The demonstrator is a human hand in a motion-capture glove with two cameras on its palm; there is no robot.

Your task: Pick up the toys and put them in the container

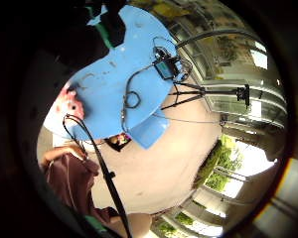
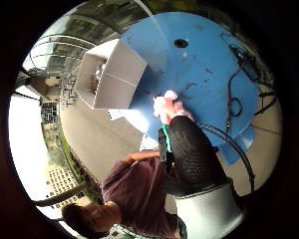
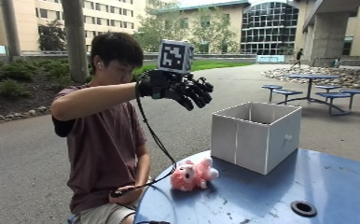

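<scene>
Near table point(image 3: 329, 186) edge — pink toy point(image 3: 191, 174), box point(image 3: 256, 135) beside, hands point(image 3: 180, 90) raised, empty, loosely curled.

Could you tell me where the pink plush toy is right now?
In the outside view, the pink plush toy lies on the blue table near its edge, beside the white box, with the gloved right hand raised above it.

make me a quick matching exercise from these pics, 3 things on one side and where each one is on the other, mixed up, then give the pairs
Things:
1. pink plush toy
2. white box
3. gloved right hand

Places:
A. raised in the air above the table, holding nothing
B. lying on the blue table beside the box
C. standing open-topped on the table

Pairs: 1-B, 2-C, 3-A
</scene>
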